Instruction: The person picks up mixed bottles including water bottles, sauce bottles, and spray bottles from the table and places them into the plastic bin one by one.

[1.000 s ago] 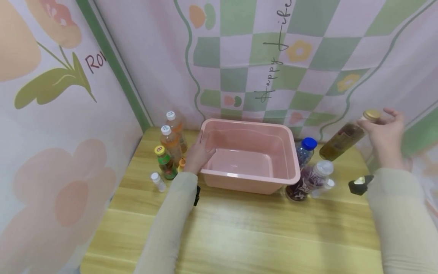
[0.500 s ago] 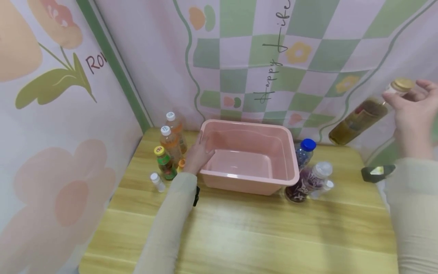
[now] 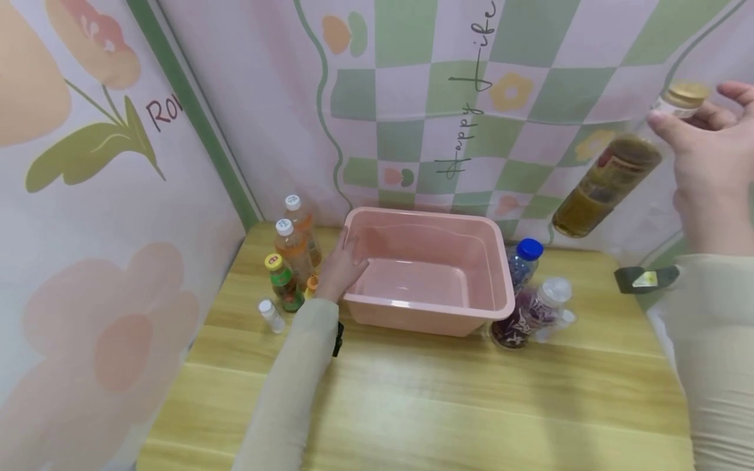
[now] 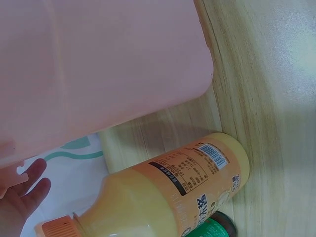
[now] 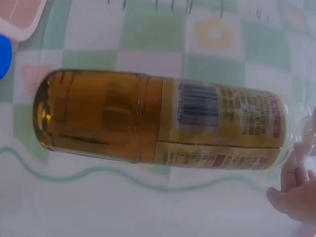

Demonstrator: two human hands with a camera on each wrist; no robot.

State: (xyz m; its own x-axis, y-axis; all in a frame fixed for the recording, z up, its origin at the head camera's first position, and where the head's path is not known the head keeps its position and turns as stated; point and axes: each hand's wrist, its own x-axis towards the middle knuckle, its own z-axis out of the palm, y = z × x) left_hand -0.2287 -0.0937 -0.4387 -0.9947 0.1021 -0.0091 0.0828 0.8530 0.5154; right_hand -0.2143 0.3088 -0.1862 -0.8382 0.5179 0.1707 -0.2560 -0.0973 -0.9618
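Now bottle (image 3: pixel 607 186) higher, tilted — apparently gripped below cap (image 3: pixel 688 91) — tub (image 3: pixel 424 318) unmoved.

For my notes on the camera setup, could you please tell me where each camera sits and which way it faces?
Head: on the head, facing forward and down at the pink tub; left hand, right hand and sleeves show.
Left wrist: on that wrist, facing the tub's outside and an orange-capped bottle; left hand at lower left.
Right wrist: on that wrist, facing the held bottle and checkered backdrop; right hand at right edge.
Head and right wrist share the held bottle.
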